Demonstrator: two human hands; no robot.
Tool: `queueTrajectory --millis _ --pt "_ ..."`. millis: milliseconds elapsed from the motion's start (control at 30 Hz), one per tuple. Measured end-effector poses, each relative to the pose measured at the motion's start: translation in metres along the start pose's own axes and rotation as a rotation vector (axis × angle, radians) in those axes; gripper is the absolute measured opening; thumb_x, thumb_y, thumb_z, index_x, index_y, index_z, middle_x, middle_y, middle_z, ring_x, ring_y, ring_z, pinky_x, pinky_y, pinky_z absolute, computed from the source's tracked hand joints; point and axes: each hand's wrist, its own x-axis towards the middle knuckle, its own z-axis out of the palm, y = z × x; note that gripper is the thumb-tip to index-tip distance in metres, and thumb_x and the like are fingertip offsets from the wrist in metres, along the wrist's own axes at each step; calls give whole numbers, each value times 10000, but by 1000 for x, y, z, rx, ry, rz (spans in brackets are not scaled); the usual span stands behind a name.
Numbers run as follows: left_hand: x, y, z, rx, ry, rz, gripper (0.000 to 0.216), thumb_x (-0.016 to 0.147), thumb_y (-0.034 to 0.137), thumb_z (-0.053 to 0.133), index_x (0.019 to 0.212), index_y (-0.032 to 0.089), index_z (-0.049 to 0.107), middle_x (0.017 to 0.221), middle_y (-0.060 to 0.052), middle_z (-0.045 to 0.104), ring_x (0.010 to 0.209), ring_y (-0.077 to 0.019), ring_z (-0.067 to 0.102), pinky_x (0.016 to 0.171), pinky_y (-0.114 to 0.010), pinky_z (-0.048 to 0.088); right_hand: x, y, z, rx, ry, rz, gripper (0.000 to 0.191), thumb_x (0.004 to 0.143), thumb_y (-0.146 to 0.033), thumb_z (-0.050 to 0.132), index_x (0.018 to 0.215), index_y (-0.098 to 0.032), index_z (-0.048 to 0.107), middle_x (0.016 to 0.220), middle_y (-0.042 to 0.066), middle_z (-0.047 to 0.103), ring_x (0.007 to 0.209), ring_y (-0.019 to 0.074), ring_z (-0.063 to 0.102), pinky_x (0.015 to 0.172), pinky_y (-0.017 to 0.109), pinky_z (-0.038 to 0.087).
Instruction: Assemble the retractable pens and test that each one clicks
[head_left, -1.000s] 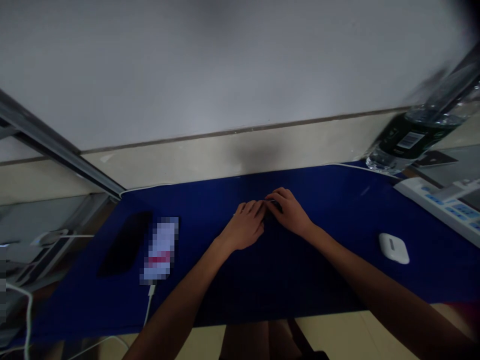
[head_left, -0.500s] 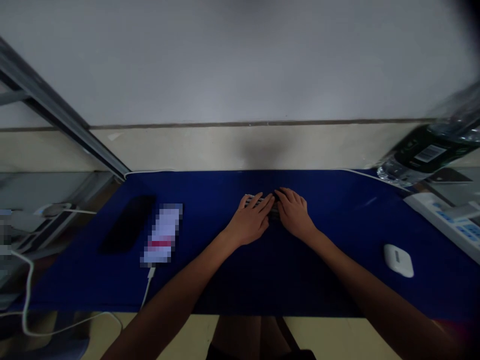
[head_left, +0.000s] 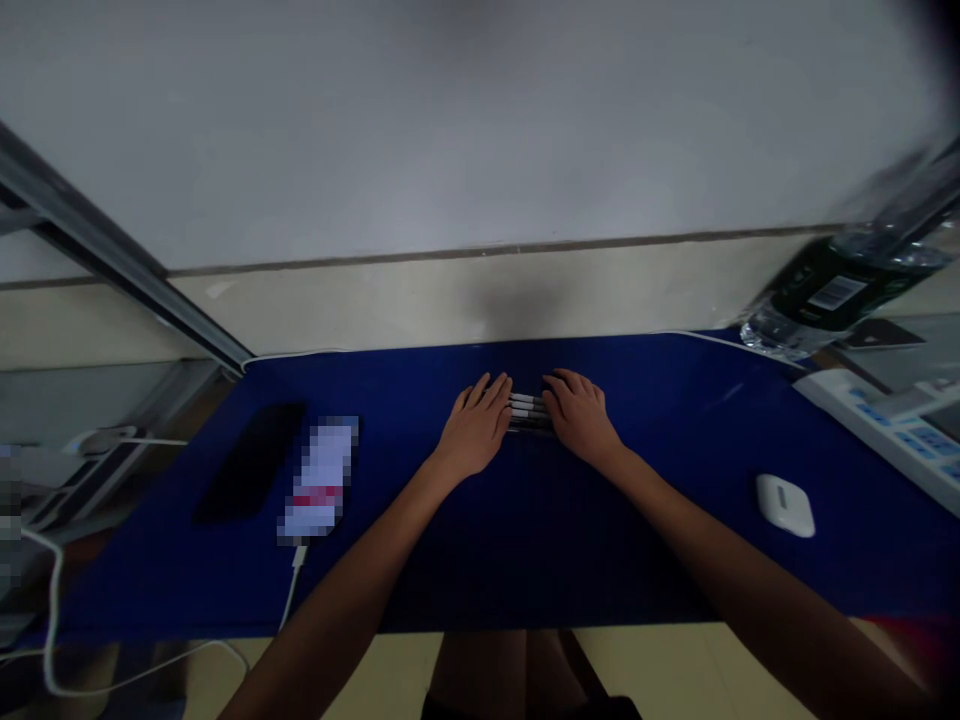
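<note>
Two open hands, palms down, fingers loosely spread, neither closed on anything: left hand (head_left: 474,425), right hand (head_left: 581,415). Several slim silver-and-black pens (head_left: 529,412) lie between them, long axes running hand to hand, near ends at left fingertips, far ends under right fingers, on a blue desk mat (head_left: 615,570)

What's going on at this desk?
A person is working with bare hands on a blue desk mat. The left hand and right hand rest on either side of a small row of slim parallel pens or markers, with fingertips at its ends; neither hand clearly grips it. A dark phone and a cabled phone lie to the left, a white earbud case to the right.
</note>
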Motion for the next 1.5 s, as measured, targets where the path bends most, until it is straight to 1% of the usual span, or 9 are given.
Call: queueTrajectory --millis 100,200,333,467,667,800,1000,1300,1500 --pt "0 7 4 40 37 -87 546 1022 386 110 1516 195 245 1563 -28 284 1460 -222 168 1166 -446 204 0 -2 -4 4 36 -12 412 989 -356 335 1289 -180 557 1321 152 540 1227 310 470 966 490 397" --pt "0 11 7 59 63 -139 551 1020 386 122 1517 182 245 1558 -43 293 1457 -240 179 1165 -458 203 -3 -8 -7 -16 38 -67 419 992 -354 344 1316 -177 541 1362 149 515 1283 306 426 1009 480 375" --pt "0 12 9 63 81 -158 547 1020 383 123 1516 190 248 1558 -43 294 1455 -242 188 1169 -463 189 -12 -20 -8 -75 -38 -130 461 1000 -377 329 1386 -179 485 1465 138 429 1386 306 313 1081 496 308" --pt "0 11 8 54 68 -193 552 1019 386 112 1508 183 267 1560 -39 288 1457 -245 180 1160 -464 212 -21 -27 -8 -142 -97 -138 512 1008 -413 285 1451 -187 406 1539 137 326 1429 329 233 1103 567 250" --pt "1 9 7 34 41 -161 546 1019 381 109 1511 197 259 1567 -26 270 1461 -242 164 1143 -461 245 -23 -23 -6 -164 -115 -120 521 1015 -416 241 1504 -247 307 1577 89 252 1450 327 183 1104 606 229" --pt "0 9 6 13 43 -148 536 1019 365 122 1515 210 251 1564 -28 279 1460 -242 165 1140 -469 246 -20 -20 -4 -157 -98 -113 509 1016 -397 245 1510 -283 288 1583 73 237 1453 329 173 1100 614 230" --pt "0 10 6 17 26 -155 539 1015 364 127 1521 211 238 1571 -25 260 1465 -242 144 1149 -474 231 -18 -19 -4 -165 -105 -93 499 1014 -363 256 1505 -290 299 1586 71 230 1451 331 178 1090 615 240" --pt "-1 9 4 43 2 -137 543 1012 364 145 1528 208 208 1582 -24 229 1471 -247 108 1155 -480 213 -24 -19 -8 -174 -127 -151 536 1004 -373 284 1531 -310 202 1609 62 136 1463 346 107 1089 634 225" --pt "-3 12 4 41 7 -143 550 1010 366 138 1535 205 170 1589 -27 204 1471 -258 102 1147 -501 218 -25 -19 -8 -165 -140 -152 542 1000 -377 293 1531 -310 203 1608 57 143 1461 350 118 1090 634 234"
